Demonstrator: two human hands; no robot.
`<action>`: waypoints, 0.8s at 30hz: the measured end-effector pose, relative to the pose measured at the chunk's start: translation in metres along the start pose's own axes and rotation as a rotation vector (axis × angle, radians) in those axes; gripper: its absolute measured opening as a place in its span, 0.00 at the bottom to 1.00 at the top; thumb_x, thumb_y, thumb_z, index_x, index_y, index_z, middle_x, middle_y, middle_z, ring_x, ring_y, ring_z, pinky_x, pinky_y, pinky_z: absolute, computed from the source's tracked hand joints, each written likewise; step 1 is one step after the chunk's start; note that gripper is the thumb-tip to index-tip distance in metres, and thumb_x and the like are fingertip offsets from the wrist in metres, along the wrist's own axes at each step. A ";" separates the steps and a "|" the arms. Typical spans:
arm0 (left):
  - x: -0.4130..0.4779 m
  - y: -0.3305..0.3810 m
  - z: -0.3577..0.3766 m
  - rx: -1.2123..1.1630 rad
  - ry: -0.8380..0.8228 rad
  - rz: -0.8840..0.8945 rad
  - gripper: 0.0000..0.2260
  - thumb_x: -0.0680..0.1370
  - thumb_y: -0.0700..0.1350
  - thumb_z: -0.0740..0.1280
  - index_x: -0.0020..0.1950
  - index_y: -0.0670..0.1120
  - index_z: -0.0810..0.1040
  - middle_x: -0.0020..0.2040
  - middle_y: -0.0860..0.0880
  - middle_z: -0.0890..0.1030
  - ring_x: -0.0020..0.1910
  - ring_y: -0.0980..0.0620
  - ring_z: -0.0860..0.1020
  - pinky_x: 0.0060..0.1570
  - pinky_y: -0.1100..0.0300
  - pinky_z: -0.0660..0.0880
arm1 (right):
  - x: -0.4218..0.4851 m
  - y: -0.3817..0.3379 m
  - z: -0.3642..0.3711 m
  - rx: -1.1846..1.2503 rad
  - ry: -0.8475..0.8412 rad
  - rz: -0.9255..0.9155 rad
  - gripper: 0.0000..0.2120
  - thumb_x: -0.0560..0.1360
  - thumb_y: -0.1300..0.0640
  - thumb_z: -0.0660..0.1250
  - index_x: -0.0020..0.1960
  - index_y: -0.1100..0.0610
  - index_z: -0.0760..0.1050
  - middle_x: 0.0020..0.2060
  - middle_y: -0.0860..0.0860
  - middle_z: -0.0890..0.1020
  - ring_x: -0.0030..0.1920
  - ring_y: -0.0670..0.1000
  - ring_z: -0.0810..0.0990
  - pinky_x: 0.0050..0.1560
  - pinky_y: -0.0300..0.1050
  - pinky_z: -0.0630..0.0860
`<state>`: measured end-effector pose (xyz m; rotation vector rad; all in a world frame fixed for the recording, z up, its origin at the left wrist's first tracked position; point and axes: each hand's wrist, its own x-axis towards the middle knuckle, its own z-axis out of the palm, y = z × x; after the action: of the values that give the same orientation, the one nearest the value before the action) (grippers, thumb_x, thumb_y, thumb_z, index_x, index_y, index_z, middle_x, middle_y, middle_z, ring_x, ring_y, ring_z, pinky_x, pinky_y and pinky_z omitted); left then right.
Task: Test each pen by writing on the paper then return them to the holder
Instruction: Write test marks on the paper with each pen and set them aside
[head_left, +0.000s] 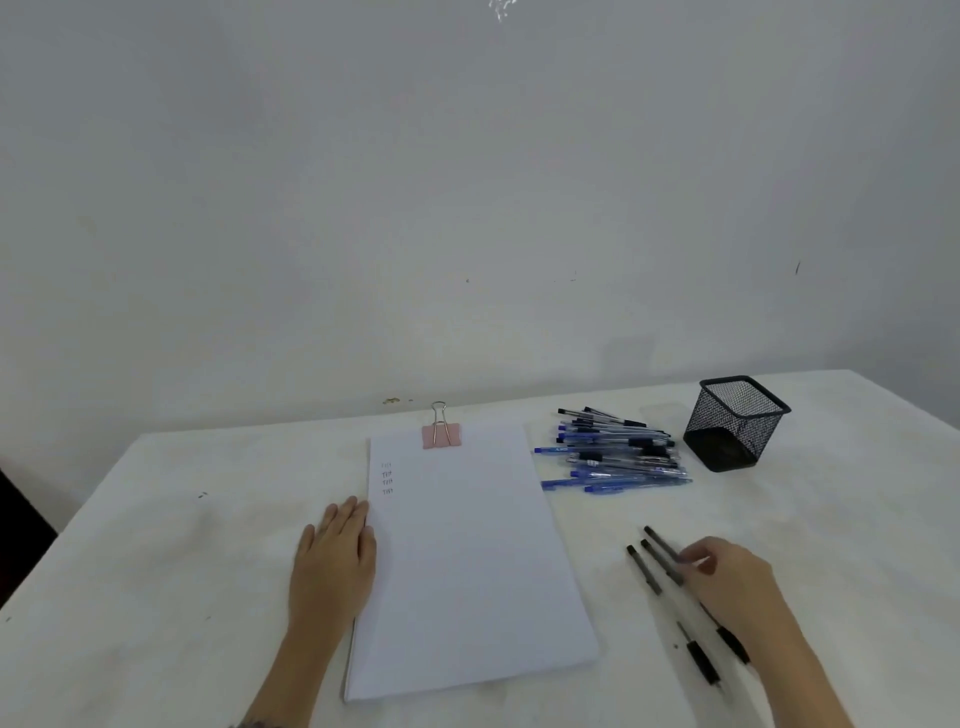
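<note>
A stack of white paper (467, 545) lies on the white table (156, 545). A pink binder clip (441, 435) holds the paper at its far edge. Near the far left corner of the paper there are four short written marks (387, 478), too small to read.

The left hand (335, 556) lies flat on the table at the left edge of the paper. Its fingers are straight and pressed together, they touch that edge and they hold nothing.

To the right of the paper, near its far corner, a pile of pens (618, 452) lies on the table; most are blue and some are black. The black mesh holder (735, 423) stands upright further right of the paper, just beside the pile.

Three black pens (644, 569) lie on the table to the right of the paper, near its middle and well apart from its edge. They are almost parallel, with their far ends pointing back toward the paper. The right hand (727, 577) is over them with curled fingers. The fingertips pinch the outer pen (662, 543), which is the one farthest from the paper. The hand covers the middle part of two of these pens
</note>
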<state>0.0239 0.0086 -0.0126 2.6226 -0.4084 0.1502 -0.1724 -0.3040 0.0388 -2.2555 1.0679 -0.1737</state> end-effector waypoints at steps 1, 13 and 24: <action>0.000 -0.001 0.001 -0.002 0.005 0.000 0.19 0.81 0.44 0.53 0.73 0.46 0.63 0.74 0.50 0.62 0.74 0.52 0.56 0.72 0.54 0.50 | 0.000 0.001 -0.001 -0.014 -0.025 -0.007 0.03 0.74 0.60 0.66 0.44 0.54 0.77 0.45 0.55 0.79 0.43 0.52 0.74 0.39 0.39 0.67; 0.001 -0.002 0.001 0.013 0.015 0.004 0.19 0.81 0.44 0.52 0.73 0.47 0.63 0.74 0.51 0.62 0.74 0.52 0.56 0.72 0.54 0.50 | 0.081 -0.059 0.023 -0.289 0.017 -0.457 0.10 0.76 0.61 0.63 0.55 0.57 0.79 0.55 0.52 0.78 0.56 0.54 0.76 0.57 0.47 0.73; 0.000 0.001 -0.003 0.008 -0.003 -0.006 0.20 0.82 0.45 0.50 0.74 0.48 0.60 0.75 0.52 0.60 0.75 0.53 0.54 0.73 0.55 0.48 | 0.081 -0.057 0.030 -0.530 0.058 -0.591 0.04 0.75 0.51 0.66 0.48 0.50 0.75 0.49 0.46 0.76 0.56 0.50 0.74 0.55 0.45 0.66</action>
<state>0.0233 0.0090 -0.0096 2.6316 -0.4023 0.1457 -0.0705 -0.3225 0.0373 -3.0198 0.4699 -0.2172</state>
